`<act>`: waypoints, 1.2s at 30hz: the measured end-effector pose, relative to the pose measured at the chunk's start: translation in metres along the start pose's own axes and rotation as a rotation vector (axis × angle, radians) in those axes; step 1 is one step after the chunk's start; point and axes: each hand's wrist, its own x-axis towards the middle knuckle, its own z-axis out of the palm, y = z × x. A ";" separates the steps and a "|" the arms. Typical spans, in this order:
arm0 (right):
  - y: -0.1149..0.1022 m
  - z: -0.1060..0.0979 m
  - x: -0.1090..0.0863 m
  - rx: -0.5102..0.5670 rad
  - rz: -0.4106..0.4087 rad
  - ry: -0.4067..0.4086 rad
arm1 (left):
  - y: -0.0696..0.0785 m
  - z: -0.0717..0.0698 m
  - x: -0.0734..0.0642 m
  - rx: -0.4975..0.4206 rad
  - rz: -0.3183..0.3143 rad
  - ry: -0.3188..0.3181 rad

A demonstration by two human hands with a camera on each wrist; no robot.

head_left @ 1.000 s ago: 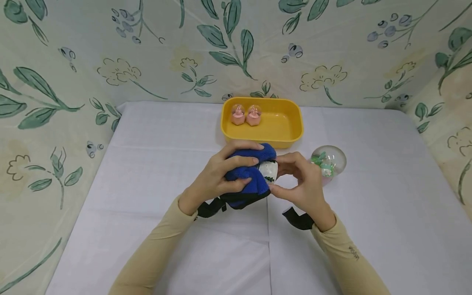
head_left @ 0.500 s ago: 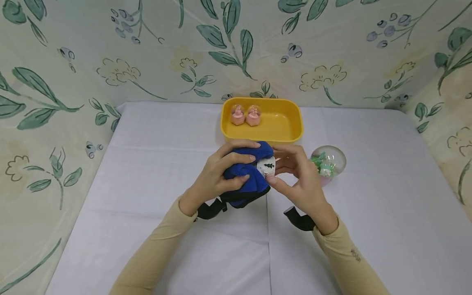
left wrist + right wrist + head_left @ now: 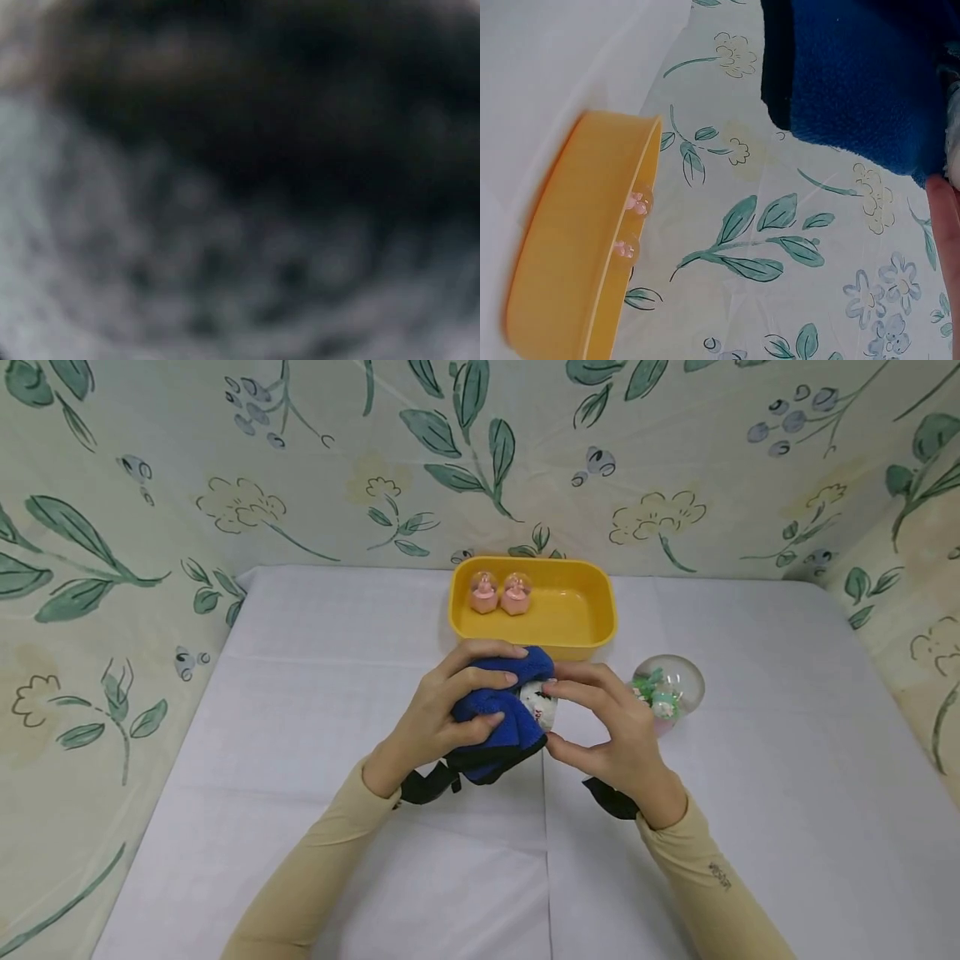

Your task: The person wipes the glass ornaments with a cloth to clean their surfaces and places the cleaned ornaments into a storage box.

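Note:
Above the middle of the table, my left hand grips a blue cloth with black edging. The cloth is wrapped round a white, rounded object with small dark and red markings; only its right end shows, so its full shape is hidden. My right hand pinches that exposed end between thumb and fingers. In the right wrist view, the cloth hangs at the upper right, and a fingertip meets the white object at the edge. The left wrist view is dark and too blurred to read.
Behind the hands stands a yellow tray, with two small pink globes at its left side. A larger snow globe with green decoration rests just right of my right hand. A white cloth covers the table; a floral curtain rises behind.
My right fingers have shifted their hold, and the white object has turned: the dark tree marking seen earlier has given way to red marks. The left hand keeps its grip almost in place.

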 end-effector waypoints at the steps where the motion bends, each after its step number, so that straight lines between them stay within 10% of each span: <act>1: 0.000 0.000 0.000 -0.001 0.000 0.009 | 0.000 0.000 0.000 -0.001 0.005 -0.004; 12: 0.001 0.000 -0.005 0.181 0.168 0.031 | 0.002 0.000 0.002 0.027 0.031 -0.054; 24: -0.012 -0.002 -0.003 0.432 0.664 0.037 | 0.000 0.001 0.000 0.036 0.046 -0.081; 36: -0.006 -0.002 -0.001 0.140 0.265 -0.072 | -0.002 -0.001 -0.001 0.040 -0.015 0.037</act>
